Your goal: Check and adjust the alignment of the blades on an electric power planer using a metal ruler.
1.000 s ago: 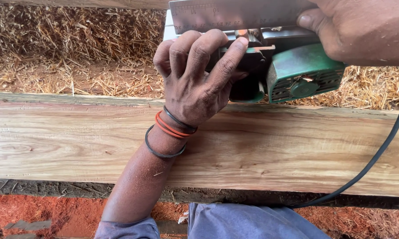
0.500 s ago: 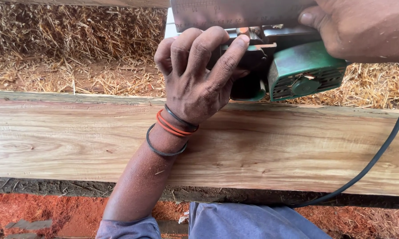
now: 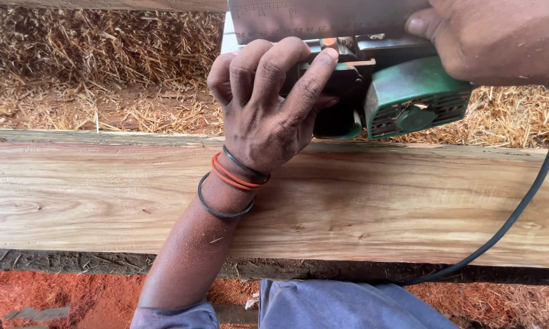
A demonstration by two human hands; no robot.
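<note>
A green electric planer [image 3: 408, 100] is held upside down above the far edge of a wide pale wooden plank [image 3: 360, 207], its grey metal sole [image 3: 311, 17] turned up. My left hand [image 3: 268, 109] reaches over the plank and its fingers press on the planer's middle, near the blade slot. Red and black bands circle that wrist. My right hand [image 3: 500, 39] grips the planer's body at the upper right. A dark cable [image 3: 518, 207] runs from under the right hand down across the plank.
Dry straw and wood shavings [image 3: 97, 73] cover the ground beyond the plank. Red sawdust [image 3: 61, 298] lies on the ground on my side. My blue trouser leg [image 3: 341, 307] shows at the bottom edge.
The planer and both hands have barely shifted; the left fingers stay curled on the planer's middle.
</note>
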